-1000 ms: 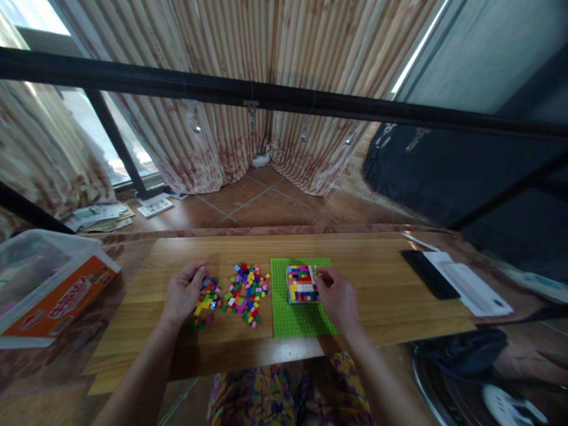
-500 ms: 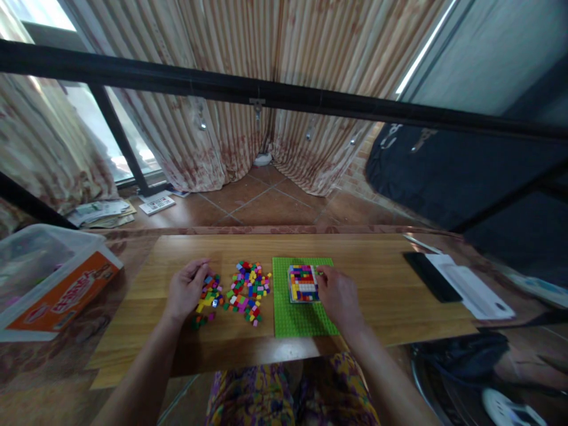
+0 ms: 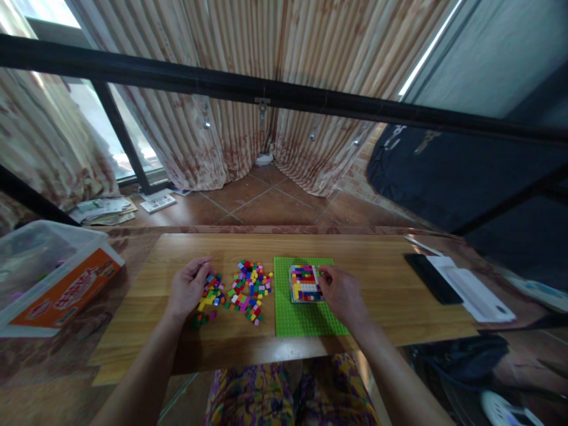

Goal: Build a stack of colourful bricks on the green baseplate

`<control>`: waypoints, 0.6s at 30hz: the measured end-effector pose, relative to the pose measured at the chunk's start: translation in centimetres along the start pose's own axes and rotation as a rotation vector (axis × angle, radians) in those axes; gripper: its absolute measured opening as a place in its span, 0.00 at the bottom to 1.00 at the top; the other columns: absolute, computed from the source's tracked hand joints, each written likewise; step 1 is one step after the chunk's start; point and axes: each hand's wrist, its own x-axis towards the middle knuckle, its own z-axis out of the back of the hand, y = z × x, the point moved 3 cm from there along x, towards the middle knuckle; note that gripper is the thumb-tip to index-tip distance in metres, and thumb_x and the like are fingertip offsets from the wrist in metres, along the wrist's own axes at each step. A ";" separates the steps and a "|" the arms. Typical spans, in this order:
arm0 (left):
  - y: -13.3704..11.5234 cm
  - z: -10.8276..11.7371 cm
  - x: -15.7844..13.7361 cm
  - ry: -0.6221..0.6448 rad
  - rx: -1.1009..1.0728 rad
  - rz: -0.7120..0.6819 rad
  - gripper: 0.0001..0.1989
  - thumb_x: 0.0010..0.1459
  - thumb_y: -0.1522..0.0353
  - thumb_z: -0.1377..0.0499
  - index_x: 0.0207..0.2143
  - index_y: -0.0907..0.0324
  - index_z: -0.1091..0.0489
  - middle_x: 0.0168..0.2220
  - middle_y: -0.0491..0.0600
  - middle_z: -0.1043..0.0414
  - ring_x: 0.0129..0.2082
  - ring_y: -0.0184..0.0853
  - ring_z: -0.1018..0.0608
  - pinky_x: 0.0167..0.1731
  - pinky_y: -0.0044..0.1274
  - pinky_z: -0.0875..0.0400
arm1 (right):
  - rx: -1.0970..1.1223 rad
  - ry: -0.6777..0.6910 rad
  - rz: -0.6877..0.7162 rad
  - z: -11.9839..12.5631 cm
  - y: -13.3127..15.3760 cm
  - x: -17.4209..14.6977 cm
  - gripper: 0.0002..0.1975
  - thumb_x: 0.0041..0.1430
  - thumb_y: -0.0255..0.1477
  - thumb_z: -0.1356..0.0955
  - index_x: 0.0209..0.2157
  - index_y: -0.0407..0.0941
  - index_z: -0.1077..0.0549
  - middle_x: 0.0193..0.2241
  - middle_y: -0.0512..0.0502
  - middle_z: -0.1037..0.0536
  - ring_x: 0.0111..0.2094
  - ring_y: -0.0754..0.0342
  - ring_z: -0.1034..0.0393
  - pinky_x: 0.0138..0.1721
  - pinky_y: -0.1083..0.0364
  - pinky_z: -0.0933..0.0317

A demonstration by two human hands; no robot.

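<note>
A square block built of multicoloured toy bricks [image 3: 305, 283] stands on a green studded baseplate [image 3: 288, 322]. At the block's right edge is my right hand [image 3: 344, 294], its thumb and fingertips pinched together close against the bricks; what they grip is hidden. My left hand [image 3: 189, 289] hovers over the left side of a pile of loose bricks [image 3: 213, 296], with thumb and fingers pressed together. Anything small between those fingertips is too tiny to make out. A second pile of mixed small bricks [image 3: 248, 290] lies between the left pile and the baseplate.
All of this rests on a low wooden table [image 3: 377, 254]. To the left stands a clear plastic box [image 3: 57, 242] with an orange label. A black phone [image 3: 432, 278] and a white tray-like case [image 3: 473, 290] lie at the right end. A dark metal bar [image 3: 293, 92] crosses beyond.
The view has shifted slightly. Both hands keep nearly the same places and pinched poses, the right one still at the block's right edge.
</note>
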 end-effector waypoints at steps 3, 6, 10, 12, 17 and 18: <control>0.1 0.0 0.0 -0.005 -0.005 0.000 0.26 0.50 0.50 0.40 0.42 0.61 0.25 0.26 0.47 0.25 0.22 0.30 0.27 0.22 0.21 0.31 | -0.047 -0.012 0.035 -0.1 0.2 0.0 0.15 0.56 0.24 0.38 0.40 0.42 0.23 0.33 0.41 0.19 0.33 0.51 0.27 0.37 0.55 0.38; 0.4 0.0 0.2 -0.002 -0.018 0.008 0.27 0.50 0.49 0.40 0.42 0.61 0.26 0.26 0.47 0.25 0.22 0.30 0.27 0.22 0.21 0.31 | -0.076 -0.013 0.053 -0.1 0.3 0.1 0.15 0.56 0.23 0.39 0.39 0.42 0.22 0.34 0.40 0.19 0.35 0.50 0.26 0.39 0.54 0.37; 0.8 0.0 0.3 -0.001 -0.025 0.013 0.27 0.49 0.49 0.40 0.42 0.61 0.26 0.26 0.47 0.25 0.23 0.31 0.26 0.24 0.21 0.31 | -0.074 0.011 0.042 0.0 0.2 0.2 0.15 0.57 0.24 0.39 0.39 0.42 0.22 0.36 0.40 0.19 0.37 0.49 0.25 0.41 0.53 0.37; 0.9 0.1 0.4 -0.002 -0.014 0.004 0.26 0.49 0.50 0.40 0.42 0.61 0.25 0.27 0.47 0.25 0.24 0.31 0.26 0.25 0.21 0.31 | -0.051 0.014 0.040 0.1 0.0 0.2 0.15 0.58 0.24 0.39 0.40 0.42 0.22 0.36 0.40 0.19 0.37 0.49 0.25 0.41 0.53 0.37; 0.9 0.1 0.4 -0.003 0.000 -0.009 0.26 0.50 0.50 0.41 0.42 0.61 0.25 0.26 0.47 0.25 0.24 0.31 0.27 0.24 0.21 0.31 | 0.035 -0.008 0.008 0.2 -0.5 -0.3 0.15 0.58 0.26 0.38 0.41 0.42 0.21 0.36 0.40 0.18 0.36 0.49 0.25 0.40 0.53 0.36; 0.9 0.1 0.3 -0.005 -0.002 -0.006 0.26 0.50 0.50 0.41 0.42 0.61 0.25 0.26 0.47 0.25 0.23 0.31 0.27 0.24 0.21 0.31 | 0.049 -0.022 -0.006 0.3 -0.7 -0.4 0.15 0.58 0.27 0.38 0.41 0.42 0.21 0.37 0.40 0.18 0.36 0.49 0.24 0.40 0.53 0.36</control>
